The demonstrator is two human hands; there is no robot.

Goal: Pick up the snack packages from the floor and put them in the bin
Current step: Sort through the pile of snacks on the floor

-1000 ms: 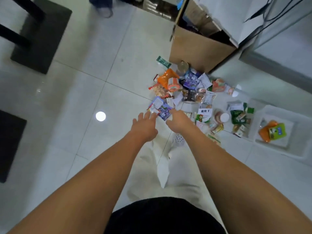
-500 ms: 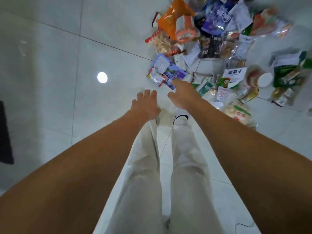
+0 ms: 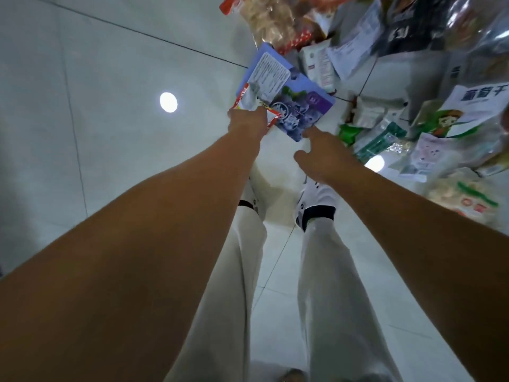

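A heap of snack packages lies on the white tiled floor at the upper right. Nearest me is a purple grape package (image 3: 303, 107), overlapped by a pale blue packet with a white label (image 3: 271, 74) and a small red-and-white packet (image 3: 245, 99). My left hand (image 3: 248, 124) has its fingers closed at the red-and-white packet's lower edge, where it meets the purple package. My right hand (image 3: 316, 151) is spread, its index fingertip touching the purple package's near corner. The bin is out of view.
Further packages crowd the right side: a clear bag of snacks with red trim (image 3: 271, 22), a white raisin bag with green print (image 3: 465, 106), green packets (image 3: 381, 140). My white shoes (image 3: 316, 198) stand just below the hands. A ceiling light reflects on the floor tiles (image 3: 168, 102).
I have bent much lower, so the pile looks far closer. My left hand moved forward from bare floor onto the packets' edge. The right hand stays at the purple package's corner.
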